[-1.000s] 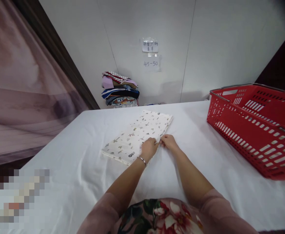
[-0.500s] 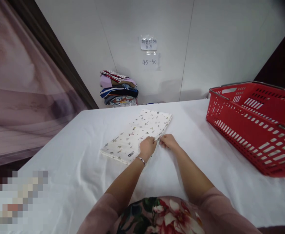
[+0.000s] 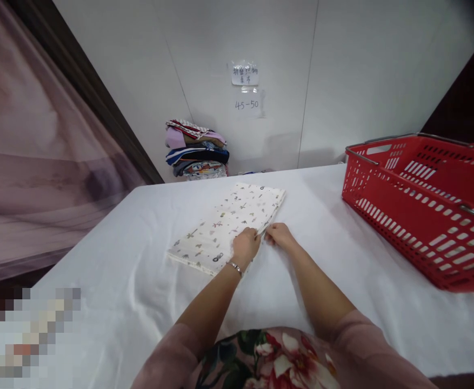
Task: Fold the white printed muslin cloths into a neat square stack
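A cream cloth with small printed motifs [image 3: 224, 224] lies folded in a flat rectangle, slanting across the white-covered table. My left hand [image 3: 246, 246], with a bracelet at the wrist, is closed on the cloth's right edge, its fingers pinching the layers. Close beside it, my right hand [image 3: 278, 235] is closed at the same edge, with fingertips on the cloth's border. The tips of both hands are small and partly hidden.
A red perforated basket [image 3: 415, 200] with metal handles stands on the white table cover [image 3: 318, 216] at the right. Folded fabrics [image 3: 198, 148] are stacked beyond the far edge, below paper signs [image 3: 245, 89] on the wall. A pink curtain [image 3: 50, 140] hangs at the left.
The view has shifted very slightly. Both hands and the cloth otherwise look the same.
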`<state>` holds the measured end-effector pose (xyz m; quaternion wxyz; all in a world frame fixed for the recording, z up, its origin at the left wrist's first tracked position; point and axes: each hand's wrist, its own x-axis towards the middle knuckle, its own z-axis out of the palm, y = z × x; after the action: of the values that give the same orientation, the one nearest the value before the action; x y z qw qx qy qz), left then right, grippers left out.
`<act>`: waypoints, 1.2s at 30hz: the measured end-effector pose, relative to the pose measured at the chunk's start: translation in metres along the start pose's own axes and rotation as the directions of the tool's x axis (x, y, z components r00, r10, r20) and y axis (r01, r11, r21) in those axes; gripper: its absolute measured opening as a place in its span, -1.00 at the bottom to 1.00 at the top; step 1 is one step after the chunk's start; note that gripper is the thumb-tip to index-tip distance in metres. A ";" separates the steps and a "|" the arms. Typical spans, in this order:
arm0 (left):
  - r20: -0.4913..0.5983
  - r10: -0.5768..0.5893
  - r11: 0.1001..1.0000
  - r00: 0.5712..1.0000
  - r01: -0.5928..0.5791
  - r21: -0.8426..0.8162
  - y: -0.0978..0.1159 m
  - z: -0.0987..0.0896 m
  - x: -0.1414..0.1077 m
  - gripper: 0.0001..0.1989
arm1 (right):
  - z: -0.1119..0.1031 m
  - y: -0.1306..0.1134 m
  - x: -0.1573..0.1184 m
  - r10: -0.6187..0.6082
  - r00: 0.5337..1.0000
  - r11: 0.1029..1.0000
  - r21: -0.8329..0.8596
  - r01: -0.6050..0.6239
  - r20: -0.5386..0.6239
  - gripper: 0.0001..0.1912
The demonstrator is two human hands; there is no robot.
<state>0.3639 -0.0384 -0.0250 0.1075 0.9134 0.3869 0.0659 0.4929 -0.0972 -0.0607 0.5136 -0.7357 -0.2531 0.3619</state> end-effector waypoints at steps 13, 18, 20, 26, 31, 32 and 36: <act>0.037 0.036 0.997 0.999 -0.038 0.065 0.003 -0.004 -0.004 -0.78 | 0.001 -0.003 -0.001 0.006 1.000 0.996 0.091 -0.008 0.017 -0.87; 0.042 0.088 0.992 0.995 -0.092 0.086 0.005 0.001 -0.007 -0.79 | 0.001 -0.006 -0.003 0.030 0.999 0.988 0.151 -0.035 0.034 -0.87; 0.025 0.081 0.993 0.996 -0.083 0.078 0.005 0.003 -0.007 -0.77 | 0.002 -0.007 -0.004 0.032 0.999 0.986 0.163 -0.037 0.037 -0.87; 0.005 0.047 0.997 0.999 -0.047 0.067 0.000 0.004 -0.002 -0.78 | 0.001 -0.008 -0.003 0.033 0.999 0.990 0.137 -0.038 0.035 -0.88; -0.002 0.018 0.998 1.000 -0.018 0.059 -0.003 -0.001 0.003 -0.81 | -0.009 -0.005 0.001 0.036 0.999 0.999 0.015 -0.036 0.014 -0.81; -0.003 0.019 0.998 1.000 -0.019 0.054 -0.003 -0.002 0.003 -0.80 | -0.011 -0.004 0.001 0.037 0.999 0.999 -0.016 -0.037 0.016 -0.79; -0.007 0.021 0.999 1.000 -0.020 0.049 -0.003 -0.001 0.001 -0.79 | -0.011 -0.004 -0.001 0.030 0.999 0.990 -0.138 -0.027 0.020 -0.78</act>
<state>0.3623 -0.0354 -0.0253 0.0831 0.9194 0.3795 0.0609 0.5014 -0.1032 -0.0547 0.4537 -0.7688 -0.2725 0.3588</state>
